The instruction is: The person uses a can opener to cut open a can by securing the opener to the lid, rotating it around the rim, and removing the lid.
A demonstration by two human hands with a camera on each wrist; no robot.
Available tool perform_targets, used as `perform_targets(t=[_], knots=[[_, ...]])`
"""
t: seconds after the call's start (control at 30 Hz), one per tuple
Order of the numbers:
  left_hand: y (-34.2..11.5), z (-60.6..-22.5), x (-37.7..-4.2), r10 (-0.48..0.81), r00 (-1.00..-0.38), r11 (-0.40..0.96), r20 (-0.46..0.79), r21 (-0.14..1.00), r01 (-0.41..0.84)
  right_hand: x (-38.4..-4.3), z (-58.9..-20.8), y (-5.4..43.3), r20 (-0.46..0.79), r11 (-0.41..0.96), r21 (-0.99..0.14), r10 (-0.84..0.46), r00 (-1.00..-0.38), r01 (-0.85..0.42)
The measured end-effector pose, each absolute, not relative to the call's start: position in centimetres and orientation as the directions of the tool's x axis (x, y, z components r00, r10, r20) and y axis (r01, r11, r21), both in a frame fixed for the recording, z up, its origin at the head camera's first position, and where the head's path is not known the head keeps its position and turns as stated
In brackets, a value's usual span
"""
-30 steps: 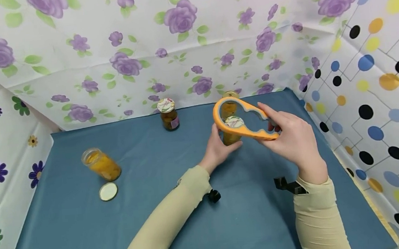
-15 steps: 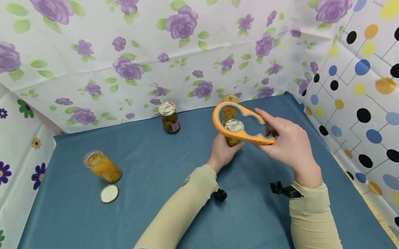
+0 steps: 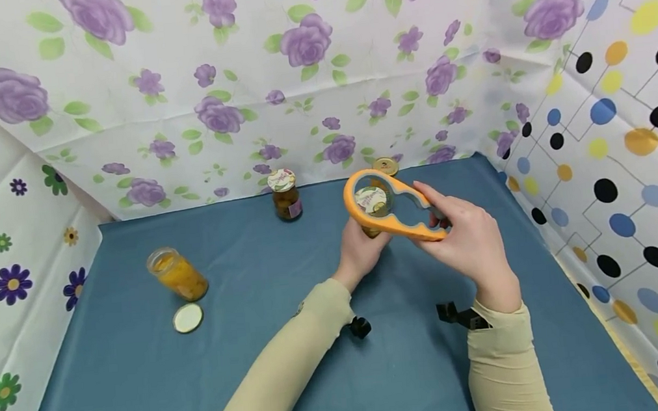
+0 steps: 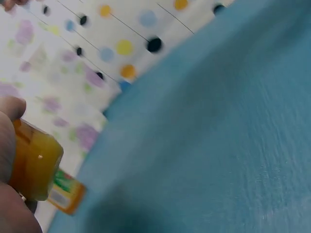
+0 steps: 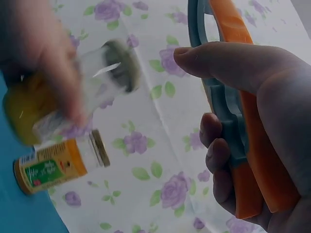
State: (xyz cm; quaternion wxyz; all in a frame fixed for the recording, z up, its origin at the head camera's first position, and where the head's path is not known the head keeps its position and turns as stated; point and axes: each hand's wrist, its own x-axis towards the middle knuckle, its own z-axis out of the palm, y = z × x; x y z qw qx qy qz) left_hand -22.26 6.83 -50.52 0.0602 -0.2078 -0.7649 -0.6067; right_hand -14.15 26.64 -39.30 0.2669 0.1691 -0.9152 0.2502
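Observation:
My left hand (image 3: 361,250) grips a glass jar (image 4: 38,162) of yellow-orange contents. In the head view its patterned lid (image 3: 371,200) shows through the loop of an orange and grey jar opener (image 3: 363,213). That jar looks raised off the cloth in the left wrist view; it is blurred in the right wrist view. The opener's handles are held by my right hand (image 3: 466,240), thumb on one side and fingers curled on the other. The loop hangs above the lid in line of sight; I cannot tell whether they touch.
Behind the held jar stands another lidded jar (image 5: 53,167) with a green and orange label. A dark jar (image 3: 286,196) stands at the back. Left, an uncovered jar of yellow pieces (image 3: 179,275) stands by a loose lid (image 3: 188,318). Patterned cloth walls (image 3: 163,50) border the blue tabletop (image 3: 145,391).
My left hand has brought the jar a little left and up, its lid now inside the opener's outline. My right hand has shifted slightly left with the opener. The camera view has drifted slightly.

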Motion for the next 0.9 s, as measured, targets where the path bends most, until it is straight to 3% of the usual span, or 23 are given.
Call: perform_targets(t=[0.5,0.9], knots=[[-3.7,-49.2,-16.1,0.203,-0.892,0.240,0.404,0.863,0.445,-13.5,-38.0,20.9,0.455,0.769,-0.381,-0.328,-0.828,-0.513],[-6.0,-49.9,-14.7,0.228,-0.857,0.297,0.463,0.805,0.514,-13.2,-38.8,17.2,0.376,0.738,-0.403,-0.406,-0.833,-0.542]])
